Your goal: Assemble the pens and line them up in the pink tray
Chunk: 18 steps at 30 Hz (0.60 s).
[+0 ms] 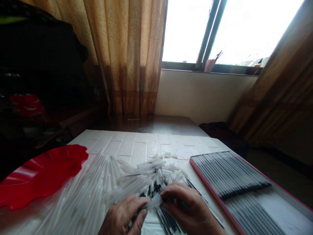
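Low in the middle of the view, my left hand [124,213] and my right hand [184,204] meet over the pile. A short translucent plastic tube [154,202] spans the gap between them, with the fingers of each hand closed on one end. Something dark shows at my right fingertips, too blurred to name. Under and beside my right hand lie thin black rods [168,220]. Small black pieces [154,187] sit just beyond my fingertips. Many clear plastic tubes [90,189] spread out left of my hands, and shorter tube pieces [156,166] are heaped ahead.
A red wavy-rimmed tray [49,168] stands at the left. On the right is a pink-edged box [207,186] with rows of slender grey, dark-tipped sticks [227,173]. White brick-patterned sheeting [137,140] covers the table. Behind are a curtain [127,49] and a window.
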Available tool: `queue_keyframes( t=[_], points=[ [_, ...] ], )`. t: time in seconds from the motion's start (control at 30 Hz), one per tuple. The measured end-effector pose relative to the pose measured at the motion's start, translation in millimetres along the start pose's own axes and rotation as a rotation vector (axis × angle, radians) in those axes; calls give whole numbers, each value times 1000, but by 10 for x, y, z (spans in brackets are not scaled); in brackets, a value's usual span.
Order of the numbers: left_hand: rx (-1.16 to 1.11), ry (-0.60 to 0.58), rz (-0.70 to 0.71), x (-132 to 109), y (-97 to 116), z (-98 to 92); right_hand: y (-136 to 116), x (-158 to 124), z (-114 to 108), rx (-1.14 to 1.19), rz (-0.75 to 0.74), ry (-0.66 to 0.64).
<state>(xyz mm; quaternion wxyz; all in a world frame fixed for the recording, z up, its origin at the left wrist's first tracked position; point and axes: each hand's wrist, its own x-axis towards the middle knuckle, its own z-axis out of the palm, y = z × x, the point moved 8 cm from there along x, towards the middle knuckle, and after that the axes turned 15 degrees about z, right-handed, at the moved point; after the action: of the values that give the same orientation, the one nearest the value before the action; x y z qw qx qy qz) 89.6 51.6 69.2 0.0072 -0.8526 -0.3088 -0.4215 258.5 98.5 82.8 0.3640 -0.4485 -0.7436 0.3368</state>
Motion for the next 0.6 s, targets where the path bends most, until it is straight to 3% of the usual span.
queue_keyframes(
  t=[0.37, 0.6],
  points=[
    [-97, -77, 28, 5, 16, 54, -16, 11, -13, -23, 4, -45],
    [-121, -109, 30, 12, 15, 89, -16, -15, -7, -161, -41, -55]
  ],
)
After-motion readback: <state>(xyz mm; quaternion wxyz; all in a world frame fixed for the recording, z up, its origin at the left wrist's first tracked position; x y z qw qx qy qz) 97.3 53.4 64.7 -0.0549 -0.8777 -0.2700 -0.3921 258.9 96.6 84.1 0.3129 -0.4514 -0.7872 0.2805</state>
